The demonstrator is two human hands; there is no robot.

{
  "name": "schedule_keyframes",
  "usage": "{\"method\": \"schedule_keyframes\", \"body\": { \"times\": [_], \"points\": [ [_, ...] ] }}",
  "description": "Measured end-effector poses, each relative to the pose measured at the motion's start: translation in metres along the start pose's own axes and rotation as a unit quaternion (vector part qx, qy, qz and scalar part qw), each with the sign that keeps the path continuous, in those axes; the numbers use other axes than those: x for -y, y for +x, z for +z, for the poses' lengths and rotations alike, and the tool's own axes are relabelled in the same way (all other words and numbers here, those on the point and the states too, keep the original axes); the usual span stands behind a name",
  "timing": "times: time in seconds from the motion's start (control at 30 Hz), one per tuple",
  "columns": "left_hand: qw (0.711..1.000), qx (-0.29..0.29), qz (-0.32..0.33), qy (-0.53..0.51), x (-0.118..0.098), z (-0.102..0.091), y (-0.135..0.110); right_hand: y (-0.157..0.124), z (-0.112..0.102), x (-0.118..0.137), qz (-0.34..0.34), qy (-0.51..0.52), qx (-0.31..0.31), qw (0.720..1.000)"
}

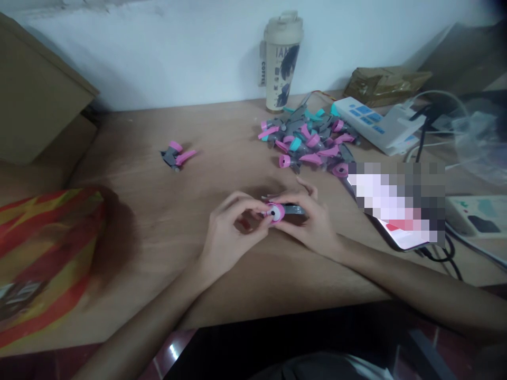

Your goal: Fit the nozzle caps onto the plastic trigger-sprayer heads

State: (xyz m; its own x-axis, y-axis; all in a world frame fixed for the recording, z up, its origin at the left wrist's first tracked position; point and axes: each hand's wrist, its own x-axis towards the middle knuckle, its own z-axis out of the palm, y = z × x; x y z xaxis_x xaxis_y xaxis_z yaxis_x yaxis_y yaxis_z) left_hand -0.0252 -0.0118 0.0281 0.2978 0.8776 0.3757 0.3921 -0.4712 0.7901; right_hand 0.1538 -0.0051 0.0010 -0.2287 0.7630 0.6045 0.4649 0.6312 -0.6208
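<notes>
Both hands meet over the table near its front edge, around a pink and grey spray head (282, 210). Its round pink collar faces me, with a white disc and a dark centre hole inside it. My right hand (312, 219) grips the collar from the right, with the grey body showing between thumb and fingers. My left hand (233, 227) is closed in a pinch at the collar's left side, thumb at the white disc. A similar spray head (176, 157) lies alone at the left. Several pink, teal and grey ones form a pile (311, 140) beyond my right hand.
A cream tumbler (282, 63) stands against the wall behind the pile. To the right are a white power strip (372, 124), a phone (392, 211) with a cable, and a taped brown package (384, 84). A red-and-yellow striped bag (51, 258) and cardboard box (39, 95) occupy the left.
</notes>
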Motion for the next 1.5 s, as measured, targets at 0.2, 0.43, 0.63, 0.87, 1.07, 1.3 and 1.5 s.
{"method": "schedule_keyframes", "body": {
  "times": [0.2, 0.43, 0.63, 0.87, 1.07, 1.3, 1.5],
  "points": [
    [0.998, -0.010, 0.029, 0.049, -0.004, 0.001, 0.000, 0.002, -0.002, 0.003, -0.039, -0.051, -0.003, 0.998],
    [0.992, -0.024, 0.021, 0.118, -0.011, 0.004, -0.001, -0.001, -0.002, -0.002, -0.097, -0.122, -0.023, 0.987],
    [0.986, -0.007, -0.075, 0.147, -0.014, 0.008, -0.004, -0.001, -0.002, -0.005, -0.140, -0.168, -0.023, 0.976],
    [0.988, 0.029, -0.150, -0.001, -0.009, 0.006, -0.003, -0.001, 0.001, -0.003, -0.126, -0.174, -0.018, 0.976],
    [0.992, 0.015, -0.123, 0.027, -0.007, 0.009, -0.007, -0.002, 0.002, -0.005, -0.123, -0.170, -0.006, 0.978],
    [0.985, 0.003, 0.025, 0.172, -0.002, 0.011, -0.009, -0.004, 0.004, -0.007, -0.120, -0.170, -0.005, 0.978],
    [0.984, 0.006, 0.068, 0.163, 0.012, 0.009, -0.004, 0.001, 0.010, -0.010, -0.075, -0.211, 0.027, 0.974]
  ]
}}
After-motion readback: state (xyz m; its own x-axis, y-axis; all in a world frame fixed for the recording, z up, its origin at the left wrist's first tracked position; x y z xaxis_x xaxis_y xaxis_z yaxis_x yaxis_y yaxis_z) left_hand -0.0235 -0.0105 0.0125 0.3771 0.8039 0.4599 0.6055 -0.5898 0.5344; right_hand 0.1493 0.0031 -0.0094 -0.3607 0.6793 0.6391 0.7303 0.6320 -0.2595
